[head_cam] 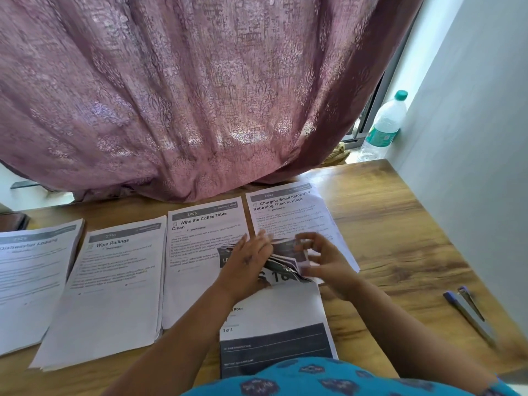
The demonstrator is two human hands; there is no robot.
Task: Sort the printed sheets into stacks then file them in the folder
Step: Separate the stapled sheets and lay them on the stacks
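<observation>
Several stacks of printed sheets lie in a row on the wooden table (400, 230): "Dishwasher Loading" (31, 275), "Wipe Railings" (111, 292), "Wipe the Coffee Table Clean" (197, 238) and "Charging Small Items" (288, 212). A nearer pile (274, 324) lies in front of me, its top edges curled up. My left hand (248, 258) presses flat on that pile's upper left. My right hand (323, 258) pinches the lifted top edges of its sheets (285, 252). No folder shows clearly.
Two pens (468, 312) lie on the table at the right. A plastic water bottle (384, 127) stands on the sill by the white wall. A mauve curtain (185, 95) hangs down to the table's back edge. A dark object (11, 221) sits at far left.
</observation>
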